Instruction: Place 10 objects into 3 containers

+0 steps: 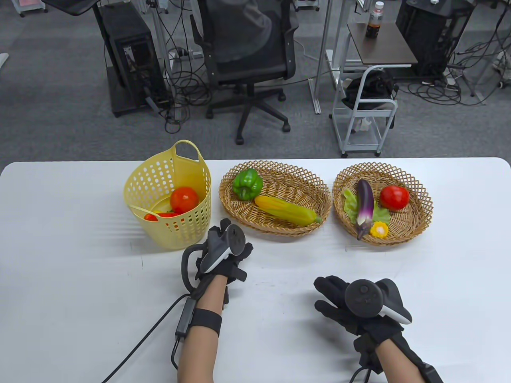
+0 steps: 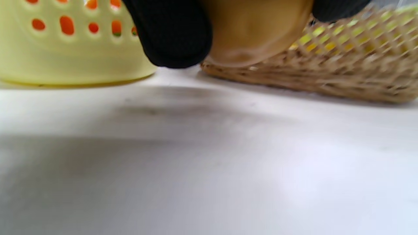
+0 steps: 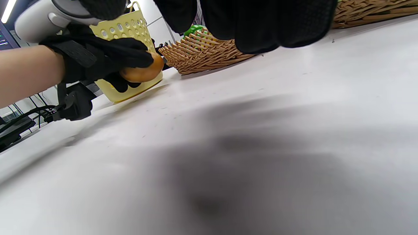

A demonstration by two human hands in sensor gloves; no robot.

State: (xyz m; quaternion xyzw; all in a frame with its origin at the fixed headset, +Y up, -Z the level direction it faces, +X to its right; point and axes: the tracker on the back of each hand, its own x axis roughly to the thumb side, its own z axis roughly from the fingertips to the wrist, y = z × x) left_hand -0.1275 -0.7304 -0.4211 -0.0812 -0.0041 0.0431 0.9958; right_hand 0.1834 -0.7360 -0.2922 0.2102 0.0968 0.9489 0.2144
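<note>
My left hand (image 1: 228,250) grips a tan, potato-like object (image 2: 254,32) just above the table, between the yellow plastic basket (image 1: 187,235) and the middle wicker basket (image 1: 279,232). The object also shows in the right wrist view (image 3: 142,71). The yellow basket holds a tomato (image 1: 184,199) and a red pepper (image 1: 159,216). The middle basket holds a green pepper (image 1: 247,183) and a yellow corn cob (image 1: 285,210). The right wicker basket (image 1: 421,221) holds an eggplant (image 1: 365,205), a tomato (image 1: 394,197), a lettuce leaf (image 1: 350,203) and a small corn piece (image 1: 379,229). My right hand (image 1: 329,299) hovers empty, fingers spread.
The white table (image 1: 80,279) reaches from the baskets to the near edge. A cable (image 1: 139,347) runs from my left wrist across the table's near left. Beyond the far edge are an office chair (image 1: 247,60) and a metal cart (image 1: 365,119).
</note>
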